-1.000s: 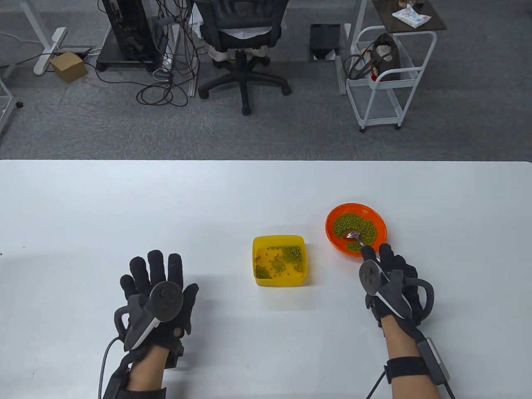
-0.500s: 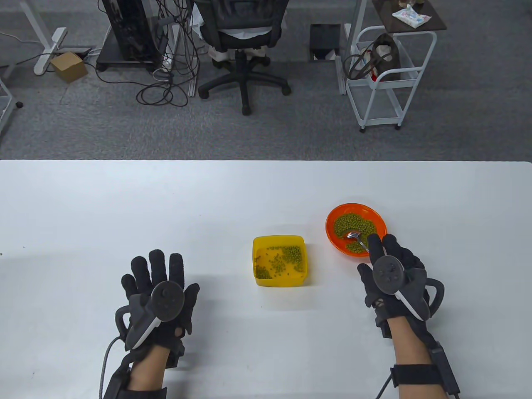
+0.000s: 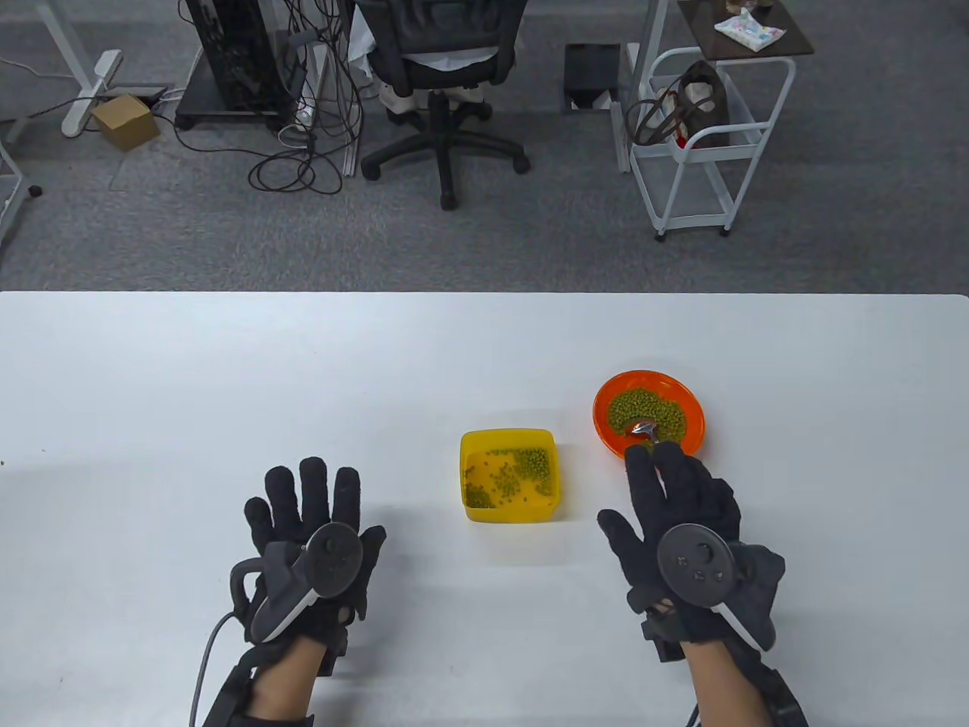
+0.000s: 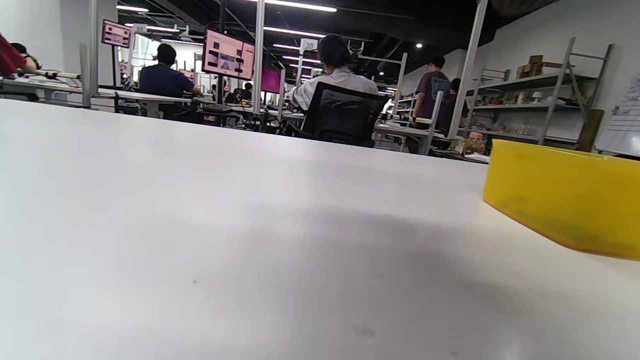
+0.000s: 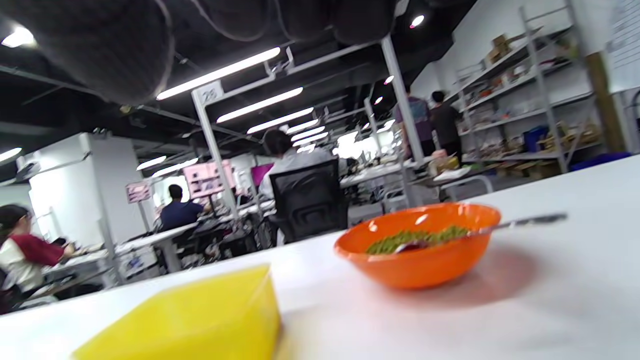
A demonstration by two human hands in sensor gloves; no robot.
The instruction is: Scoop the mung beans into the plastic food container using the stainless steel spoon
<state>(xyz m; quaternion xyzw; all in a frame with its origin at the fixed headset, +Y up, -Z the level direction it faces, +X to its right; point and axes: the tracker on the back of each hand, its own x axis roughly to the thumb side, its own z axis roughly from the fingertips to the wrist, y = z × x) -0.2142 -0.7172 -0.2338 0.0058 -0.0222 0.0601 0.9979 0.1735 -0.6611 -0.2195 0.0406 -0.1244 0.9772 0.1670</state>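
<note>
With the spread right hand [image 3: 685, 522] off the stainless steel spoon [image 5: 480, 231], propped in the round orange plastic bowl [image 3: 694, 438], the overhanging handle could be knocked, spilling green mung beans [image 3: 647, 411].

Spoon [image 3: 645, 429] rests in orange bowl [image 3: 608, 438] of beans [image 3: 643, 413]; yellow container [image 3: 509, 513] beside.

Bright overhead light, soft shadows, blurred right wrist view

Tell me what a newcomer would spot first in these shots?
Probably the orange bowl of mung beans at the table's right, with the spoon lying in it, handle over the near rim. Next, the yellow container at centre, some beans already scattered inside. Both hands lie spread near the front edge: the right hand just before the bowl, the left hand apart on the left.
</note>
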